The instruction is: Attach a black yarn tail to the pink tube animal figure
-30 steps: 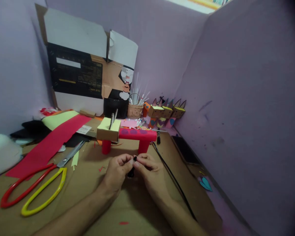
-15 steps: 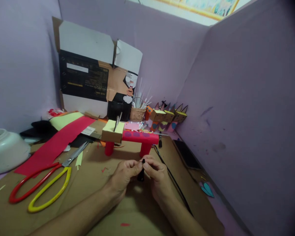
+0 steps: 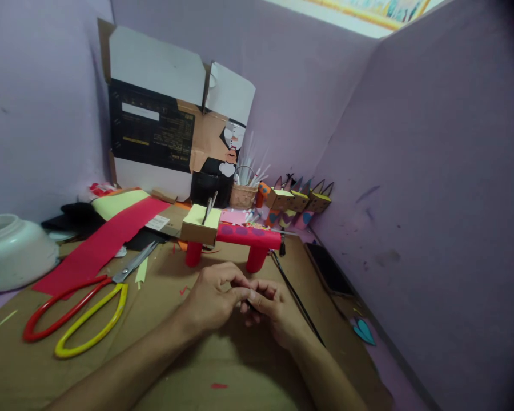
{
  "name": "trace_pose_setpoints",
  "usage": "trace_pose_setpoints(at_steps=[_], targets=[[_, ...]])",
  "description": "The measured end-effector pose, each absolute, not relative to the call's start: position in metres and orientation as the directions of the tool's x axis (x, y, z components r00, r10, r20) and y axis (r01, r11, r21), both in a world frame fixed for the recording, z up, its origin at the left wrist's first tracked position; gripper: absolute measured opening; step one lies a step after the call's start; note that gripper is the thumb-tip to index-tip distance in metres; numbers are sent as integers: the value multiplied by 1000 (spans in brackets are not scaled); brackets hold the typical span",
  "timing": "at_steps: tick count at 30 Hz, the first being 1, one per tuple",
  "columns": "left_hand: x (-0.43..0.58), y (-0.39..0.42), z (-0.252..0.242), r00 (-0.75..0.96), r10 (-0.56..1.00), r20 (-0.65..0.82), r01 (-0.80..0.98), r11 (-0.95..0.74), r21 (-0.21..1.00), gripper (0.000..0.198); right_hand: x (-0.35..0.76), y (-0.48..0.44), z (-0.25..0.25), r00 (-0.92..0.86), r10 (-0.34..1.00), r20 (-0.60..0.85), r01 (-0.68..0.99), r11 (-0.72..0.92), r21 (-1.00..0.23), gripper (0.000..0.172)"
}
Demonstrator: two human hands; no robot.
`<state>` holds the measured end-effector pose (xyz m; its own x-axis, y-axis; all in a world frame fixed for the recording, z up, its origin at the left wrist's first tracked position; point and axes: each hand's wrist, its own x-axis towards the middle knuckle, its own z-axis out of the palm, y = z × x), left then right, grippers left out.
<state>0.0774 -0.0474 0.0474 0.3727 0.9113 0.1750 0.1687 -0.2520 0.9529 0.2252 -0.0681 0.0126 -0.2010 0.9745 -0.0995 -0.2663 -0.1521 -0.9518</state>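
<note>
– Since I only get the head view from over here, can you check my reading of the hands?

– Go ahead, I have the same feed

– The left hand (image 3: 214, 297) and right hand (image 3: 278, 308) meet in the middle, thumbs and fingertips pinched narrow on a small black piece (image 3: 252, 306). The fingers cover nearly all of it, so I cannot tell its shape

– Why both hands, do you think?

– I'd judge that something so slight needs steadying from two sides. It is held over the brown cardboard sheet (image 3: 184, 371), in front of the red paper-tube animal figure with purple spots and a boxy cardboard head (image 3: 248, 240)

– And that figure?

– Upright on its red legs, just beyond the fingers, probably put there to stay within reach and in my sight

– What about the large steel scissors with one red and one yellow handle (image 3: 119, 278)?

– Lying well to the left, blades pointing away and handles on the near side, which I'd call handy for grabbing. A thin black cord (image 3: 297, 297) runs along the right hand's outer side
</note>
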Motion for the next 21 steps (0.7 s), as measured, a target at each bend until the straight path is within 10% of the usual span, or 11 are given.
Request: trace_pose_setpoints(at_steps=[21], targets=[[102, -43, 46, 348, 875, 337, 172, -413, 894, 18, 242, -67, 44, 105, 992, -66, -141, -50, -989, 18]])
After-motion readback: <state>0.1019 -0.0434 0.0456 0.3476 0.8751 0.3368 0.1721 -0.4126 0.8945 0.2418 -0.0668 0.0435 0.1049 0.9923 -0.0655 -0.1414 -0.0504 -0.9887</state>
